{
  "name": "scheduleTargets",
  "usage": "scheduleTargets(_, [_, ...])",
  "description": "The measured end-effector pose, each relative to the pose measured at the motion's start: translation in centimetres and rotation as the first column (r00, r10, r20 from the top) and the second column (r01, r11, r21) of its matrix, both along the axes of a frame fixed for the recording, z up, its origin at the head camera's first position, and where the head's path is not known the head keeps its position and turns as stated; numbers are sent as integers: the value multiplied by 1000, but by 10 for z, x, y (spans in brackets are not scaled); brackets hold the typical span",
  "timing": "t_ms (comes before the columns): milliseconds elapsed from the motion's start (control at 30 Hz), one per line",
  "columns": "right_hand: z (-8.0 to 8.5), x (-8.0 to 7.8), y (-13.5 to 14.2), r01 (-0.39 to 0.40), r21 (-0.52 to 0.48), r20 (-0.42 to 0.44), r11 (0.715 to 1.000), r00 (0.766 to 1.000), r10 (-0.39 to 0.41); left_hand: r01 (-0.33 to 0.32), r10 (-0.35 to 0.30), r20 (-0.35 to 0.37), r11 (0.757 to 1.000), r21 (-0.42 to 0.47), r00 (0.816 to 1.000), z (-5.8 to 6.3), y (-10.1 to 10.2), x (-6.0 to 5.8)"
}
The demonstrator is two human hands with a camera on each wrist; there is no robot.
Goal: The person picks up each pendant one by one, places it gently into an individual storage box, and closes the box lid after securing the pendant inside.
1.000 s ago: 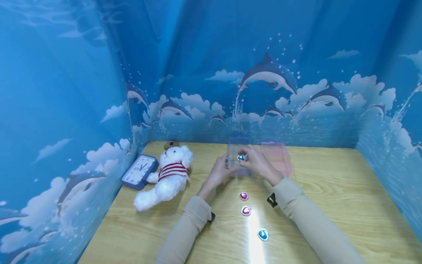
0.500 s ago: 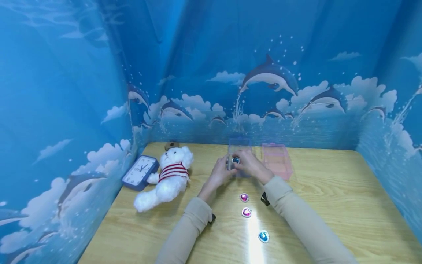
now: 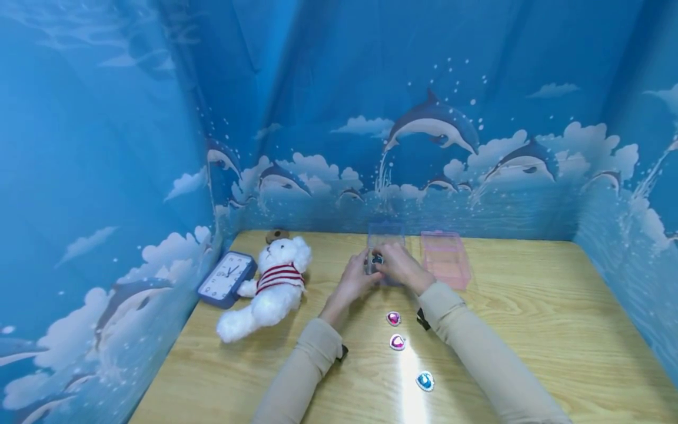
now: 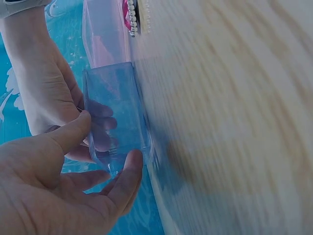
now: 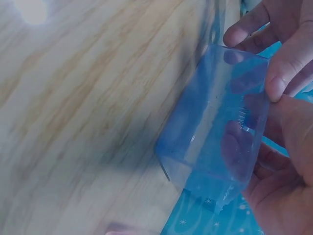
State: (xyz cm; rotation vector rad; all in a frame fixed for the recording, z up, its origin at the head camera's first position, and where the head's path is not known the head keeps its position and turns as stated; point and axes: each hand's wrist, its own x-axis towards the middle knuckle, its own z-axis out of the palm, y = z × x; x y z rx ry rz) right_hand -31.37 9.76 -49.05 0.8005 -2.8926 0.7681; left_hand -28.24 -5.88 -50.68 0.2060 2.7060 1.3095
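A clear blue plastic box (image 4: 124, 85) stands near the table's back edge, its lid (image 3: 386, 229) raised at the rear. My left hand (image 3: 354, 278) grips the box's left end, thumb at the rim and fingers along the outside. My right hand (image 3: 401, 265) reaches over the rim, with fingertips inside the box, seen through its wall in both wrist views. Between those fingertips in the head view is a small dark-blue gem (image 3: 377, 259). Nearer me lie two pink heart-shaped gems (image 3: 394, 318) and a blue heart-shaped gem (image 3: 425, 381), all with pale beaded rims.
To the right of the blue box stands an open clear pink box (image 3: 446, 262). On the left are a white plush toy (image 3: 275, 288) in a striped shirt, a blue-framed clock (image 3: 226, 280) and a small brown object (image 3: 276, 235). A dolphin-print curtain (image 3: 339, 147) encloses the table (image 3: 529, 306).
My right hand has moved left and down into the blue box with the blue gem. My left hand keeps its hold on the box, and the loose gems lie as before.
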Motion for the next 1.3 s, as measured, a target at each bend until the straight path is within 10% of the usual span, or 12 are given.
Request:
scheduleTargets(600, [29,25,28,102,-163,181,981,981,-72,-4,1,48,998,59,999,-1,-2,1])
scheduleTargets(1300, [25,123,83,-129,-290,262,948,942,209,12,-19,42,986,165,999,-5,-6,-1])
